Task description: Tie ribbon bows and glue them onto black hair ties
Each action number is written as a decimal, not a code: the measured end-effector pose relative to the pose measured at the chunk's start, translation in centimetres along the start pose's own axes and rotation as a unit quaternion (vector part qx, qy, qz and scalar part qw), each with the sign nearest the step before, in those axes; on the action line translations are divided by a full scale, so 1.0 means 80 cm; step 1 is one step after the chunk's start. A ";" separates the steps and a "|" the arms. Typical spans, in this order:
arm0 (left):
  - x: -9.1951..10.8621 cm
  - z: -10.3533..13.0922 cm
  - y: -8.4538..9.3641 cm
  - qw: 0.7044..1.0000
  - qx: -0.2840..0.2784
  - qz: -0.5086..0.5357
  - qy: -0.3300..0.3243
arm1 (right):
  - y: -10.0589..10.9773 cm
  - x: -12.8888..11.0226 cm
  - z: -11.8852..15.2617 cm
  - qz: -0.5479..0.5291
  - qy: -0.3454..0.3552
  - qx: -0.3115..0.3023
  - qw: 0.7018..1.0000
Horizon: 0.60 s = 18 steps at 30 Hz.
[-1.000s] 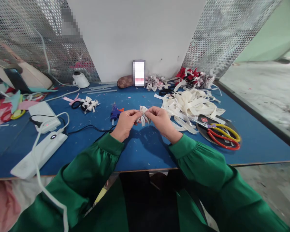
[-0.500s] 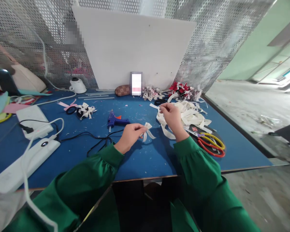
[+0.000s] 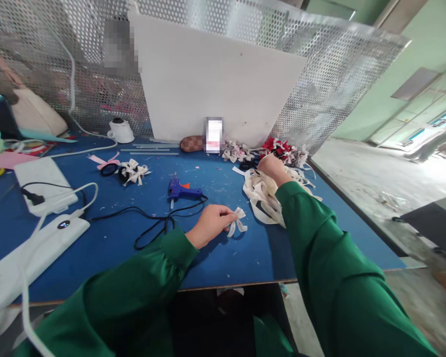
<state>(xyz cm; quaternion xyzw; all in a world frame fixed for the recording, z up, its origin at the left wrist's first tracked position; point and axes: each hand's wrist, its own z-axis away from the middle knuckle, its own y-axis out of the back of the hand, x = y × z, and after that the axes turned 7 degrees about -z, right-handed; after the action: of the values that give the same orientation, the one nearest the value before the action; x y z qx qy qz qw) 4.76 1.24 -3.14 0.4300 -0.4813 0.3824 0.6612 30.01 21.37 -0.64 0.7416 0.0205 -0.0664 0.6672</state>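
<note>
Above the blue table (image 3: 223, 267), left of the ribbon pile (image 3: 260, 192), pinching a white bow (image 3: 239, 213) in the left hand (image 3: 211, 224); at the pile's far side, cannot tell whether gripping anything with the right hand (image 3: 273, 168). Could knot the loosely heaped pile by tugging too hard, or jerk the glue gun (image 3: 184, 192) by catching its cord (image 3: 167, 218) with the left sleeve (image 3: 178, 250).

Small white looped bow (image 3: 239, 213): matt cloth. Cream ribbon heap (image 3: 263, 189): matt cloth. Blue pistol-shaped glue gun (image 3: 186, 192): smooth plastic. Puffed green sleeve (image 3: 330, 243): satiny cloth. Perforated silver screen (image 3: 329, 79): looks metal, shiny.
</note>
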 end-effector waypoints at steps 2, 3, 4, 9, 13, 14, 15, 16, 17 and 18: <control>-0.002 -0.001 0.000 1.000 -0.003 -0.005 -0.002 | -0.010 0.001 -0.001 0.014 0.003 -0.012 1.000; -0.003 -0.001 -0.001 1.000 -0.004 -0.009 -0.002 | -0.016 0.001 0.000 0.020 0.002 -0.012 1.000; -0.004 -0.002 -0.001 1.000 -0.005 -0.012 -0.001 | -0.021 0.002 0.001 0.024 -0.001 -0.008 1.000; -0.006 -0.003 0.000 1.000 -0.012 -0.025 0.001 | -0.037 0.007 0.009 0.002 -0.009 0.018 1.000; -0.006 -0.002 -0.001 0.999 -0.017 -0.027 0.003 | -0.033 0.019 0.009 -0.067 -0.034 0.065 0.995; -0.006 -0.001 -0.001 0.999 -0.019 -0.027 0.001 | -0.031 0.024 0.008 -0.091 -0.044 0.075 0.992; -0.006 -0.001 -0.001 0.999 -0.021 -0.028 0.000 | -0.028 0.028 0.008 -0.116 -0.053 0.085 0.988; -0.006 -0.001 -0.001 0.999 -0.023 -0.031 -0.002 | -0.025 0.033 0.007 -0.141 -0.060 0.096 0.984; -0.006 -0.001 -0.001 0.999 -0.025 -0.035 -0.002 | -0.023 0.038 0.006 -0.165 -0.065 0.107 0.978; -0.006 0.000 -0.001 0.999 -0.026 -0.041 -0.002 | -0.020 0.043 0.005 -0.189 -0.069 0.119 0.972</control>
<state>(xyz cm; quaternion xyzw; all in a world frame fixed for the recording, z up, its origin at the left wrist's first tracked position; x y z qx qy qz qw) 4.76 1.19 -3.59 0.4327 -0.4748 0.3416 0.6860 33.16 20.94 -2.72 0.7921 0.1063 -0.2439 0.5493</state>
